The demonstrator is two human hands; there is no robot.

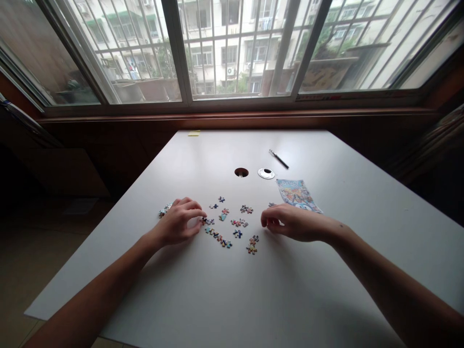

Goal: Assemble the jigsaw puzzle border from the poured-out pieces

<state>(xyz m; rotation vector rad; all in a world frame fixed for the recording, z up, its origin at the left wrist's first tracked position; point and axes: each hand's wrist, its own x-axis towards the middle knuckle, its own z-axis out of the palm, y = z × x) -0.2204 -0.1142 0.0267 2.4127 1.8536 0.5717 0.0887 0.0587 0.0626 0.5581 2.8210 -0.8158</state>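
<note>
Several small colourful jigsaw pieces [232, 227] lie scattered on the white table [232, 290] between my two hands. My left hand [179, 222] rests on the table with its fingers curled and the fingertips pinched at the leftmost pieces [207, 221]. A few more pieces [165, 210] lie just left of that hand. My right hand [293, 223] lies to the right of the pieces, its fingers bent and its fingertips together near the table; what they hold, if anything, is hidden. A printed colourful picture card [297, 194] lies just beyond the right hand.
A black pen [278, 158] lies further back on the table. Near it are a round cable hole [241, 172] and its white ring cap [266, 173]. A yellow sticky note [194, 133] sits at the far edge. A barred window [232, 48] runs behind the table.
</note>
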